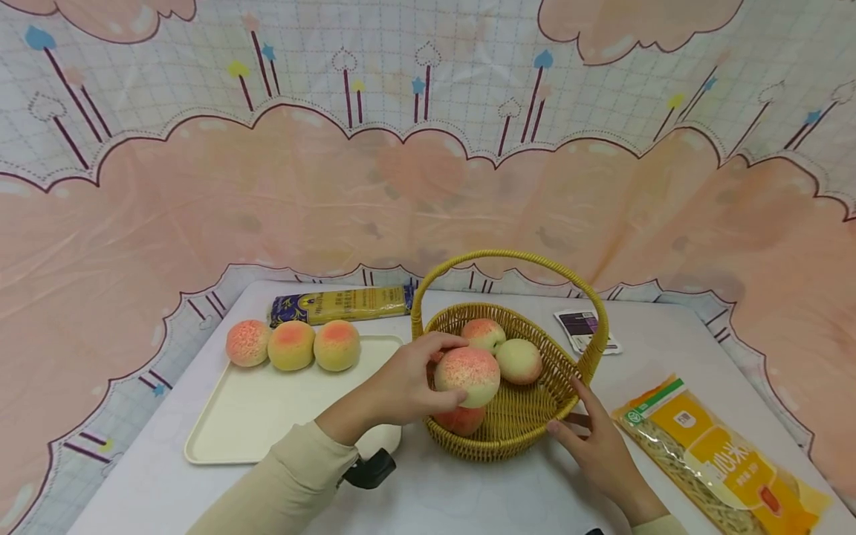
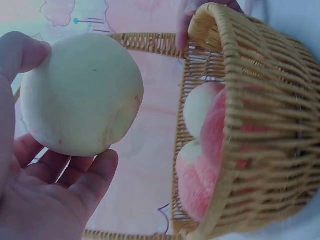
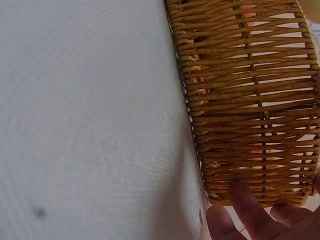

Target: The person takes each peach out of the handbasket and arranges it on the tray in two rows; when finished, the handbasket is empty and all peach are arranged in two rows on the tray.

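My left hand (image 1: 417, 383) grips a large pale peach (image 2: 82, 95) with a pink blush, its thumb on one side and fingers on the other. In the head view this peach appears above the near left part of a woven basket (image 1: 508, 438) with a tall arched handle. Inside the basket lie a pink-topped peach (image 1: 481, 332), a paler peach (image 1: 519, 362) and a redder peach (image 1: 461, 420), partly hidden by the held one. At the basket's right end, my right hand (image 1: 598, 446) touches the outer wall and rim with extended fingers (image 3: 250, 207).
Left of the basket, a cream tray (image 1: 247, 416) has three peaches (image 1: 290, 345) along its far edge. Behind it lies a yellow-and-blue noodle packet (image 1: 361, 303). On the right are a small dark-and-white packet (image 1: 582, 327) and a large orange-yellow bag (image 1: 722, 461).
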A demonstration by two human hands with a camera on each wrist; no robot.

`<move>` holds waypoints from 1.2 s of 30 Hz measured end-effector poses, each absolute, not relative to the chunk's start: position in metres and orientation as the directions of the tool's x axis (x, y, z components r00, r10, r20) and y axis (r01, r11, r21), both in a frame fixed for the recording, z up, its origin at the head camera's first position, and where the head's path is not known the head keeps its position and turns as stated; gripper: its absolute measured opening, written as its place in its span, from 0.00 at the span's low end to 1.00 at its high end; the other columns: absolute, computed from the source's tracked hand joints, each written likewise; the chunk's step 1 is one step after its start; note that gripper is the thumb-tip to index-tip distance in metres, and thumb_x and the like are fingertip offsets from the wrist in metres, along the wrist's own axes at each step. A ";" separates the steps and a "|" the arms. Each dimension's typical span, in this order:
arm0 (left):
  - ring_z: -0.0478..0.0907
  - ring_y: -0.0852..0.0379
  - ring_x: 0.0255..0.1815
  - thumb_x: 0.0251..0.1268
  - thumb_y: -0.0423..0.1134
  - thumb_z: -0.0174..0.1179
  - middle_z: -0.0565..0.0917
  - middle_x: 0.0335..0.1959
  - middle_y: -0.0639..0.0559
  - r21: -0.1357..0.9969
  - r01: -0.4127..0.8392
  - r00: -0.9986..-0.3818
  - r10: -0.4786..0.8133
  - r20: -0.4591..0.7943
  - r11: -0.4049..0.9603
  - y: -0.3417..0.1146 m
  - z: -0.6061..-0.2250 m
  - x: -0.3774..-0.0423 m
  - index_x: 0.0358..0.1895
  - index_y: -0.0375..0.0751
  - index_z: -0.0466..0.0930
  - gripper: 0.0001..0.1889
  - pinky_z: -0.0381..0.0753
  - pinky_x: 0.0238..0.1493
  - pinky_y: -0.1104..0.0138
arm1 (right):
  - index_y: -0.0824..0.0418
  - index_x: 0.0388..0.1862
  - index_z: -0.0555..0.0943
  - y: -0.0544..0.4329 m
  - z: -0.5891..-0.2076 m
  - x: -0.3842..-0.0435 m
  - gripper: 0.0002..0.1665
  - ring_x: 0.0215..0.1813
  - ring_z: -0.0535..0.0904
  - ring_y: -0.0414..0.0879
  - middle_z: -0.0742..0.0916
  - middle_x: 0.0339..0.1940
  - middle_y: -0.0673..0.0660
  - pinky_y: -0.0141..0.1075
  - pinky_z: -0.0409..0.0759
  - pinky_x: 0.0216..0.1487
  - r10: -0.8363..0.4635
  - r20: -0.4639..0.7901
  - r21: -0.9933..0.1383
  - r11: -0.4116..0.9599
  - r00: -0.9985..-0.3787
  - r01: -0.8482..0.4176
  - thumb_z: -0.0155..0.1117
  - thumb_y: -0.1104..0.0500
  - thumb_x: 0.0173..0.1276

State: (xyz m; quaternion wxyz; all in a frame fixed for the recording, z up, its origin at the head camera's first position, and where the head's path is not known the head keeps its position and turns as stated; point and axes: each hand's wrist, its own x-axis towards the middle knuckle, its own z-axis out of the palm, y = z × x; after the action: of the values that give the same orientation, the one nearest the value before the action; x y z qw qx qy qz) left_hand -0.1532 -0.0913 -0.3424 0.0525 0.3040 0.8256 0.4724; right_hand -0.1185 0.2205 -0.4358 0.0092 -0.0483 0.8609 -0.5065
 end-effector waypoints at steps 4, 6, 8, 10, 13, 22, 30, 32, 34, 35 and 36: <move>0.76 0.55 0.55 0.60 0.40 0.68 0.75 0.59 0.50 0.829 0.430 -0.823 0.534 0.196 0.358 -0.103 -0.337 -0.148 0.66 0.39 0.71 0.31 0.78 0.57 0.59 | 0.63 0.82 0.47 0.220 -0.436 -0.120 0.49 0.61 0.75 0.67 0.54 0.79 0.72 0.45 0.83 0.50 -0.096 0.039 -0.875 0.477 -0.995 -0.080 0.65 0.55 0.73; 0.75 0.54 0.57 0.59 0.39 0.69 0.74 0.60 0.49 0.836 0.421 -0.830 0.522 0.199 0.351 -0.108 -0.336 -0.147 0.65 0.38 0.70 0.31 0.77 0.59 0.57 | 0.64 0.82 0.47 0.221 -0.437 -0.120 0.49 0.61 0.76 0.67 0.55 0.78 0.73 0.46 0.83 0.50 -0.099 0.042 -0.877 0.474 -0.994 -0.084 0.65 0.56 0.73; 0.74 0.53 0.59 0.58 0.38 0.69 0.74 0.60 0.48 0.839 0.420 -0.834 0.511 0.208 0.345 -0.112 -0.335 -0.145 0.64 0.37 0.70 0.31 0.77 0.60 0.57 | 0.64 0.82 0.47 0.221 -0.438 -0.121 0.50 0.61 0.76 0.68 0.55 0.78 0.73 0.47 0.82 0.51 -0.102 0.046 -0.876 0.474 -0.994 -0.089 0.65 0.56 0.73; 0.73 0.52 0.59 0.58 0.38 0.70 0.74 0.59 0.47 0.837 0.428 -0.836 0.501 0.223 0.342 -0.117 -0.335 -0.143 0.63 0.37 0.69 0.30 0.77 0.60 0.58 | 0.64 0.82 0.47 0.221 -0.438 -0.121 0.50 0.61 0.76 0.68 0.56 0.78 0.73 0.49 0.82 0.51 -0.104 0.051 -0.874 0.476 -0.993 -0.095 0.65 0.56 0.73; 0.73 0.50 0.60 0.58 0.38 0.70 0.74 0.59 0.47 0.826 0.456 -0.832 0.488 0.263 0.333 -0.124 -0.335 -0.140 0.63 0.36 0.70 0.30 0.78 0.58 0.60 | 0.65 0.81 0.48 0.221 -0.439 -0.121 0.49 0.61 0.76 0.67 0.56 0.78 0.73 0.49 0.82 0.51 -0.104 0.061 -0.870 0.482 -0.993 -0.104 0.65 0.56 0.73; 0.73 0.50 0.57 0.56 0.36 0.71 0.71 0.59 0.47 0.788 0.506 -0.839 0.412 0.355 0.351 -0.147 -0.333 -0.127 0.65 0.40 0.74 0.31 0.81 0.55 0.58 | 0.66 0.81 0.47 0.222 -0.439 -0.120 0.50 0.60 0.77 0.67 0.56 0.78 0.74 0.46 0.83 0.50 -0.102 0.061 -0.868 0.486 -0.993 -0.103 0.66 0.58 0.72; 0.72 0.49 0.59 0.55 0.31 0.70 0.73 0.59 0.46 0.771 0.516 -0.849 0.339 0.404 0.374 -0.165 -0.335 -0.127 0.62 0.37 0.73 0.29 0.81 0.54 0.60 | 0.65 0.81 0.47 0.222 -0.439 -0.119 0.50 0.60 0.77 0.67 0.56 0.78 0.74 0.48 0.83 0.50 -0.095 0.062 -0.862 0.497 -0.994 -0.101 0.66 0.57 0.73; 0.70 0.47 0.61 0.54 0.30 0.70 0.72 0.61 0.44 0.773 0.510 -0.854 0.327 0.404 0.376 -0.168 -0.336 -0.128 0.62 0.35 0.72 0.29 0.80 0.54 0.59 | 0.65 0.81 0.48 0.222 -0.440 -0.119 0.49 0.60 0.76 0.68 0.56 0.78 0.73 0.48 0.83 0.50 -0.093 0.062 -0.859 0.502 -0.994 -0.101 0.65 0.56 0.73; 0.71 0.46 0.62 0.55 0.29 0.70 0.72 0.63 0.43 0.776 0.495 -0.864 0.311 0.395 0.390 -0.171 -0.337 -0.130 0.62 0.34 0.71 0.30 0.80 0.54 0.57 | 0.65 0.81 0.48 0.222 -0.440 -0.119 0.49 0.60 0.76 0.68 0.56 0.78 0.73 0.48 0.83 0.50 -0.091 0.062 -0.859 0.502 -0.994 -0.100 0.65 0.56 0.73; 0.71 0.46 0.61 0.55 0.29 0.69 0.72 0.62 0.42 0.777 0.487 -0.870 0.304 0.389 0.398 -0.173 -0.337 -0.130 0.62 0.33 0.70 0.30 0.80 0.53 0.57 | 0.65 0.81 0.48 0.222 -0.439 -0.119 0.49 0.60 0.76 0.68 0.56 0.78 0.73 0.47 0.83 0.50 -0.091 0.062 -0.859 0.502 -0.994 -0.099 0.65 0.56 0.73; 0.72 0.46 0.61 0.55 0.29 0.69 0.73 0.62 0.42 0.779 0.477 -0.876 0.296 0.381 0.407 -0.175 -0.338 -0.131 0.62 0.33 0.69 0.30 0.80 0.53 0.57 | 0.65 0.81 0.48 0.222 -0.439 -0.119 0.49 0.60 0.76 0.68 0.56 0.78 0.72 0.47 0.83 0.50 -0.091 0.063 -0.859 0.502 -0.994 -0.101 0.65 0.56 0.73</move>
State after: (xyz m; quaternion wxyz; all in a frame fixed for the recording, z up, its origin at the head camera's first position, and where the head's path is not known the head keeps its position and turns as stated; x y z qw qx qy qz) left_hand -0.1311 -0.1748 -0.3377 -0.0914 0.2317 0.8339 0.4925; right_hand -0.1190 0.2219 -0.4394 -0.0049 -0.0553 0.8666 -0.4959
